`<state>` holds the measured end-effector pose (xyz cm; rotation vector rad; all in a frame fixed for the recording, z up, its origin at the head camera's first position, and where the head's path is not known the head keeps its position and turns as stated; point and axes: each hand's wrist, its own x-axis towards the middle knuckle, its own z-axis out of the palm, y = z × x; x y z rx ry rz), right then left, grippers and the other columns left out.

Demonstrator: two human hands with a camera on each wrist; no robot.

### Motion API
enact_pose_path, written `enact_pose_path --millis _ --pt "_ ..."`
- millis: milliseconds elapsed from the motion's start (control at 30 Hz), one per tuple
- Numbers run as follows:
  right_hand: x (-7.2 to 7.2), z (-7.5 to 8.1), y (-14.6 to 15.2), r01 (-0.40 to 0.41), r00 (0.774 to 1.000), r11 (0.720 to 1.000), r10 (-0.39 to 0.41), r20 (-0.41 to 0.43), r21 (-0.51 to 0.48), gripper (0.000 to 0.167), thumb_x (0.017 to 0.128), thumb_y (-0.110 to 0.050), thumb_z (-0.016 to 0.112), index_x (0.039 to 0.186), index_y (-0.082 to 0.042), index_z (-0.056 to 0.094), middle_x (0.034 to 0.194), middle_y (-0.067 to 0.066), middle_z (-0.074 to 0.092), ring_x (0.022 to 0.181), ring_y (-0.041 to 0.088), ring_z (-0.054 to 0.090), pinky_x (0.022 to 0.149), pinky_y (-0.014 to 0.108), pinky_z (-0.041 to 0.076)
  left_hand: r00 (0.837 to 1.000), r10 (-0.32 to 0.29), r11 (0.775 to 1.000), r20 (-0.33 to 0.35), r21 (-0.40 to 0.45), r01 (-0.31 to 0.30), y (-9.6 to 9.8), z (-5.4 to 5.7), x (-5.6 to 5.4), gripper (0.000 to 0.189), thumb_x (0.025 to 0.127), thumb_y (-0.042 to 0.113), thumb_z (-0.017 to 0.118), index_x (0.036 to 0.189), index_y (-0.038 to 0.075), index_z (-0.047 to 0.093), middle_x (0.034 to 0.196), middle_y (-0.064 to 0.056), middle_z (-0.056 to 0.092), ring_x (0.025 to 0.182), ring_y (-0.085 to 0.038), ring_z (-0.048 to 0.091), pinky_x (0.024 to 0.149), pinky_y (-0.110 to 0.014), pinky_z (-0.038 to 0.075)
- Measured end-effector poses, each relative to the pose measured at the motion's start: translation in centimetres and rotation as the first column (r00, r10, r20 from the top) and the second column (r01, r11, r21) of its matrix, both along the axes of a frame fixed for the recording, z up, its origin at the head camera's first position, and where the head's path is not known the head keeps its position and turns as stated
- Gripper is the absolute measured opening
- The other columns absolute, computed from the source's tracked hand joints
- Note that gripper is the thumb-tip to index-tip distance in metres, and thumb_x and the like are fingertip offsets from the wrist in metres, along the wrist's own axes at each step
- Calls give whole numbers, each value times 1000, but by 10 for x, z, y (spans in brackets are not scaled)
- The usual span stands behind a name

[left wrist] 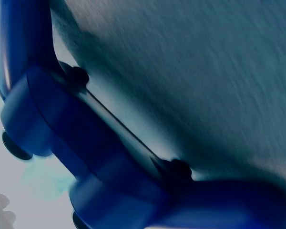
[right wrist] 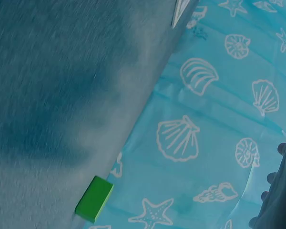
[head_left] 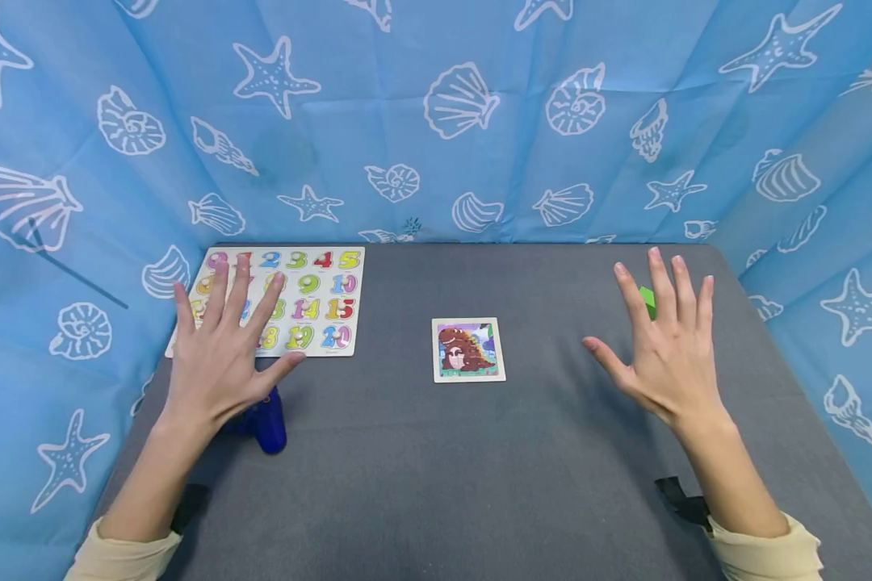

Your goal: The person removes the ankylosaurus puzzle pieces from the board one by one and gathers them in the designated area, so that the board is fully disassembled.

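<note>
My left hand [head_left: 218,359] is held palm down with fingers spread, over the number puzzle board [head_left: 320,315] and a blue game controller [head_left: 269,424]. The hand hides part of both. In the left wrist view the controller [left wrist: 105,138] shows close up, with its grips and two thumbsticks. On the right, my right hand [head_left: 672,355] is spread in the same way, with a green block [head_left: 648,301] partly hidden behind its fingers. The right wrist view shows this block [right wrist: 94,199] whole, near the table's edge. Between the hands lies a small square dinosaur picture puzzle [head_left: 468,350]. Neither hand holds anything.
A grey cloth-covered table [head_left: 436,484] stretches under both hands. Blue curtains [head_left: 436,121] with white shells and starfish hang behind it and along both sides. A dark band [head_left: 683,500] sits at the right wrist, near the light sleeve [head_left: 766,553].
</note>
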<state>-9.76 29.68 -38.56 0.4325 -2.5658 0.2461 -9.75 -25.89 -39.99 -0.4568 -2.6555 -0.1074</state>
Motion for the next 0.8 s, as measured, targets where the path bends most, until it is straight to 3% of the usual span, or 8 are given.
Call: enact_pose_path --millis 200,433,800 --pt "1 -4 -11 -42 999 998 43 12 -52 99 100 -88 31 171 -18 35 180 21 26 166 50 21 134 75 9 998 0 999 56 37 -2 11 -2 3 106 92 97 11 176 32 18 185 -13 12 174 -33 6 132 -77 -2" --pt "0 -7 -27 -73 996 992 77 43 -104 100 100 -87 33 168 -13 38 175 23 34 163 49 27 132 74 17 992 -35 997 125 70 26 23 -1 4 97 98 92 22 174 33 26 182 -15 24 169 -42 22 131 -79 10" --pt "-4 -16 -54 -150 982 983 161 102 -101 101 101 -87 29 169 -13 36 174 23 36 158 50 37 118 78 34 982 -95 992 165 103 79 45 -5 4 81 106 77 34 173 31 29 177 -15 38 163 -41 36 131 -76 19"
